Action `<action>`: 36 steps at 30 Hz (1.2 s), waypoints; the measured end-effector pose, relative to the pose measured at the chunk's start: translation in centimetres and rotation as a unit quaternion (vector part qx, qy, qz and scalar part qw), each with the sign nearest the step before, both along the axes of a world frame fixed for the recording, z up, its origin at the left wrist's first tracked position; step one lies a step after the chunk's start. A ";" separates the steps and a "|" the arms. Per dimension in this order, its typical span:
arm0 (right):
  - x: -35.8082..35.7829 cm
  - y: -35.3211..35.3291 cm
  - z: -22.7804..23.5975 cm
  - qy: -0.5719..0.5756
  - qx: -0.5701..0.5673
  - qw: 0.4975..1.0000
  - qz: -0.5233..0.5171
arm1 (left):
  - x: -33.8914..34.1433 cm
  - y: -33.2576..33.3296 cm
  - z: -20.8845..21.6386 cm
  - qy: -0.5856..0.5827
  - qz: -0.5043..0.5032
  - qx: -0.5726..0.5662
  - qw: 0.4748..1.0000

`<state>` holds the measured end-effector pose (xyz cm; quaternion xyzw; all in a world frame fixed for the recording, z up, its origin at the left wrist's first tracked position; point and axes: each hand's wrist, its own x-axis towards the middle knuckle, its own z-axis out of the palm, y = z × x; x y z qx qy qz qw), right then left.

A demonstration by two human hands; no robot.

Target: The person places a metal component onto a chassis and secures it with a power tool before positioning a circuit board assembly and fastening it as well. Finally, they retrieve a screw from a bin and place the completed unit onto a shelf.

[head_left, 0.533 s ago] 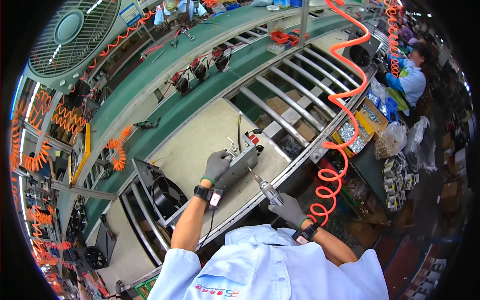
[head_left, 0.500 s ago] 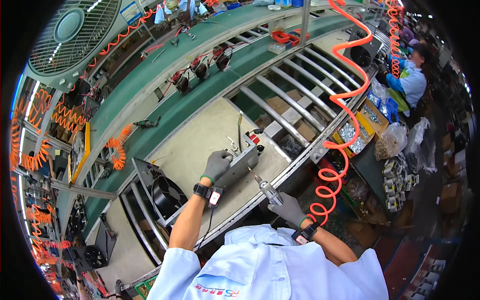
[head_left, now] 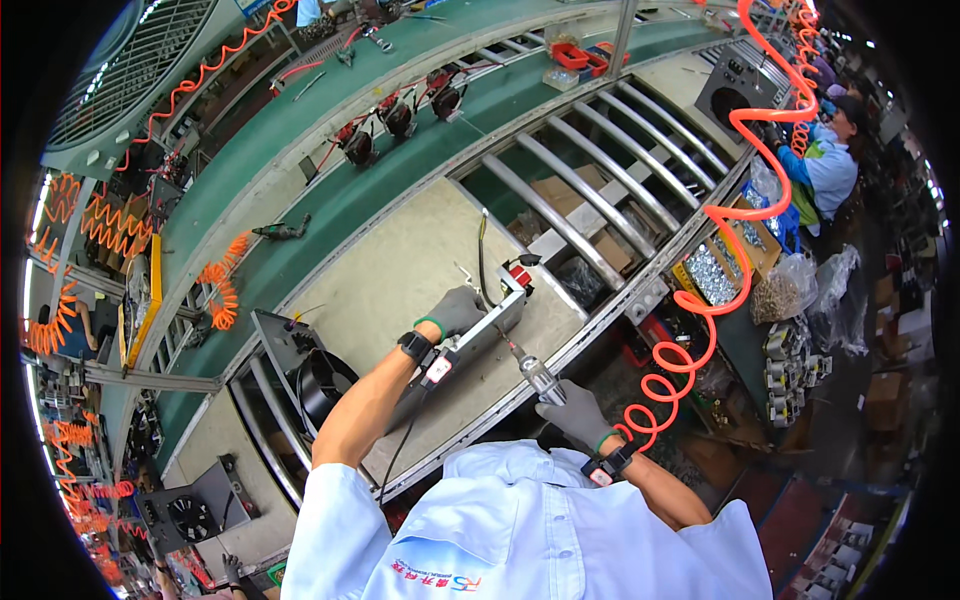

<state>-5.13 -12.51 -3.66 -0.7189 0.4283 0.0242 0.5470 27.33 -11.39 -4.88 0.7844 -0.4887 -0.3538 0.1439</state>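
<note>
My left hand (head_left: 457,311), in a grey glove, is closed on a grey metal panel (head_left: 487,327) standing on the worktop. A red part (head_left: 519,276) sits at the panel's far right end, and a dark cable (head_left: 481,255) rises behind it. My right hand (head_left: 574,414), also gloved, is wrapped round a silver air screwdriver (head_left: 541,378). Its thin bit points up and left at the panel's near side. I cannot tell whether the tip touches the panel. The fingers of the left hand are partly hidden by the panel.
Left of my arm stands a metal housing with a black fan (head_left: 325,385). Steel rollers (head_left: 560,210) lie beyond the worktop (head_left: 385,255). A coiled orange air hose (head_left: 660,400) hangs at right, near boxes of small metal parts (head_left: 708,275). A co-worker (head_left: 828,165) is at far right.
My left hand has shifted right along the panel, which is now tilted so its edge shows more. The screwdriver's bit is closer to the panel. The whole view has swung slightly.
</note>
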 end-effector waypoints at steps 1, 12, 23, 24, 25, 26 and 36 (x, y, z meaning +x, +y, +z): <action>0.1 0.0 -0.2 0.015 0.007 1.000 -0.005 | 0.0 -0.2 -0.1 0.004 -0.004 0.012 1.000; 1.6 0.7 -1.9 0.024 -0.019 0.999 -0.018 | -0.5 -1.1 -0.8 -0.034 -0.045 0.000 0.998; 2.7 2.3 -4.3 -0.077 -0.110 0.991 -0.027 | -1.0 -0.9 -2.0 -0.029 -0.092 -0.031 0.995; 2.8 2.5 -4.6 -0.079 -0.126 0.989 -0.014 | -1.2 -0.7 -2.0 -0.052 -0.075 -0.079 0.993; 3.0 2.3 -4.9 0.031 -0.066 0.997 -0.010 | -1.3 -0.9 -2.3 -0.055 -0.044 -0.069 0.995; 2.6 2.3 -4.9 -0.003 -0.091 0.996 0.009 | -1.4 -0.8 -2.7 -0.095 -0.027 -0.052 0.994; 2.7 1.9 -0.3 -0.033 -0.125 0.982 0.140 | -1.1 -2.7 -5.1 -0.083 -0.099 0.008 0.992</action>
